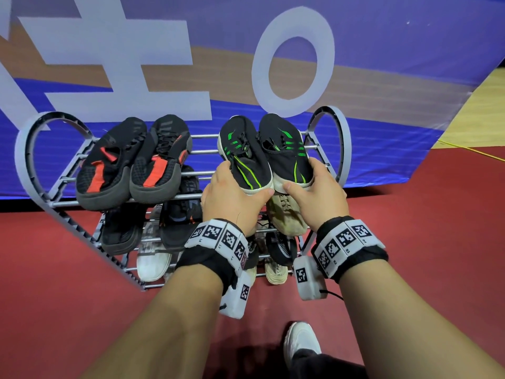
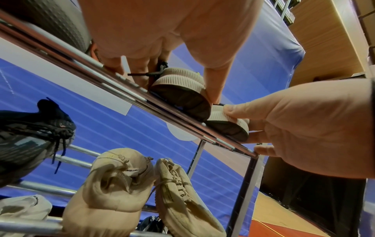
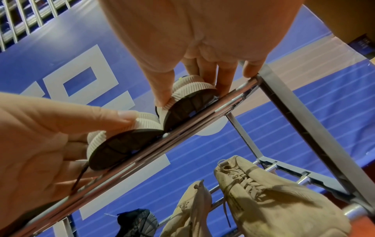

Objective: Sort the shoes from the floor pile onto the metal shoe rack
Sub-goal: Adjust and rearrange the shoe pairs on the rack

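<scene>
on the top shelf of the metal shoe rack (image 1: 345, 149), right end: green-striped pair, long axes front to back, laces rearward. left hand (image 1: 232, 195) grips left shoe (image 1: 246, 157), right hand (image 1: 314, 192) grips right shoe (image 1: 287, 151); rack's end frame just beside.

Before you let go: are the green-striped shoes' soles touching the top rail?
Touching. The right wrist view shows both green-striped shoes' soles resting on the top rail.

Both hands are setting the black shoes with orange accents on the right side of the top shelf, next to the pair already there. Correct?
Not quite. The pair held by the left hand and right hand is the black shoes with green stripes; the orange-accented pair already sits on the left of the top shelf, as the head view shows.
</scene>
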`<state>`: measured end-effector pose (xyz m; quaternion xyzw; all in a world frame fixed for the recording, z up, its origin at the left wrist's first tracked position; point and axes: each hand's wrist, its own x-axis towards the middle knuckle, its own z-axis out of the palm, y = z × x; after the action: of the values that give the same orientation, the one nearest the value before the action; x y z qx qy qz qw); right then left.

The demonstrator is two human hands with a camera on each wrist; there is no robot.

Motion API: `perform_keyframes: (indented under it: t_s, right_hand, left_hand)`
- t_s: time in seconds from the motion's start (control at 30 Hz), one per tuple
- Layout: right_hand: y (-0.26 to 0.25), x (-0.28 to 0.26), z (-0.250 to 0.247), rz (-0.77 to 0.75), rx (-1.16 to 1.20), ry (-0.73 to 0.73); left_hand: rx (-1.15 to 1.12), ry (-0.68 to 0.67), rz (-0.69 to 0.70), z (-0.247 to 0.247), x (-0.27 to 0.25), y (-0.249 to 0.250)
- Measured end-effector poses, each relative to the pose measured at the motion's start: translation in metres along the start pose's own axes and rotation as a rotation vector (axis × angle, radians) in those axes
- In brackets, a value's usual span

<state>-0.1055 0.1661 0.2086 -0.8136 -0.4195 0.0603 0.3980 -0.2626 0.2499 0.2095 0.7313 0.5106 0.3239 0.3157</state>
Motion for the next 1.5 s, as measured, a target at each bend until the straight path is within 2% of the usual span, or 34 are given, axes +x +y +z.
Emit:
perform_keyframes:
  t_s: [0.2, 0.33, 0.4, 0.5, 0.57, 0.7, 0.77, 0.87, 1.0, 1.1, 1.2, 1.3, 1.5]
  right_hand:
    - [-0.005, -0.002, -0.003, 0.019, -0.026, -0.024]
    - [-0.006, -0.006, -0.007, 0.04, 0.046, -0.028]
    - [-0.009, -0.012, -0.013, 0.089, 0.119, 0.036]
    - [-0.003, -0.021, -0.02, 0.256, 0.341, 0.217]
    - [0.001, -0.027, -0.02, 0.414, 0.551, 0.226]
    - [0.014, -0.043, -0.002, 0.761, 0.713, -0.022]
    - [0.028, -0.049, 0.014, 0.846, 0.705, -0.127]
    - [0.041, -0.049, 0.032, 0.911, 0.651, -0.188]
    - [0.034, -0.042, 0.049, 0.909, 0.65, -0.331]
    - [0.024, -0.038, 0.065, 0.811, 0.691, -0.438]
    - [0.017, -0.036, 0.09, 0.687, 0.669, -0.47]
    - [0.01, -0.04, 0.106, 0.658, 0.682, -0.52]
    - [0.014, -0.042, 0.104, 0.705, 0.687, -0.503]
  left_hand:
    - [0.002, -0.014, -0.014, -0.002, 0.003, -0.002]
    - [-0.042, -0.017, 0.019, -0.009, -0.004, 0.001]
    - [-0.075, 0.015, 0.039, -0.016, -0.013, -0.001]
    - [-0.092, 0.123, 0.062, -0.03, -0.029, 0.0]
    - [-0.115, 0.128, -0.017, -0.039, -0.038, -0.001]
    - [-0.18, 0.03, -0.262, -0.034, -0.036, -0.028]
    - [-0.211, -0.068, -0.372, -0.018, -0.032, -0.046]
    - [-0.323, -0.206, -0.555, -0.001, -0.031, -0.054]
    - [-0.343, -0.242, -0.66, 0.02, -0.02, -0.068]
    - [-0.332, -0.218, -0.675, 0.029, -0.012, -0.08]
    - [-0.483, -0.295, -0.733, 0.04, -0.006, -0.093]
    - [-0.608, -0.311, -0.777, 0.043, -0.008, -0.094]
    - [-0.544, -0.29, -0.711, 0.034, -0.011, -0.098]
